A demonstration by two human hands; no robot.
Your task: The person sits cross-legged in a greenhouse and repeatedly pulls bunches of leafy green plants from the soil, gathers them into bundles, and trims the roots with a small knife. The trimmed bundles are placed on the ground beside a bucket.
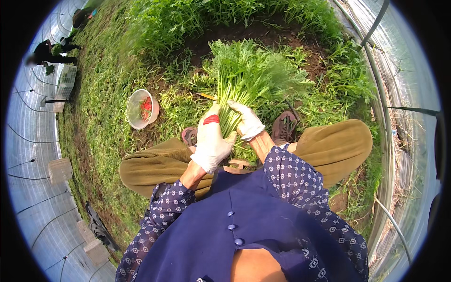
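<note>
Both hands wear whitish gloves and close around the stems of a thick bunch of leafy greens (243,74), its feathery leaves pointing away from me. My left hand (213,139) grips the bunch from the left, low on the stems. A red band (211,120) is wrapped around that glove. From the right, my right hand (248,121) holds the stems a little higher. A thin yellow-orange tool (206,95) shows beside the bunch, just beyond my left fingers; its other end is hidden.
A translucent plastic tub (133,109) with red strips (146,107) stands at the left. Uncut greens (169,24) grow ahead. A person (53,53) holding greens is at far left by a plastic crate (66,81). Metal tubing (378,88) and plastic sheeting line the right side.
</note>
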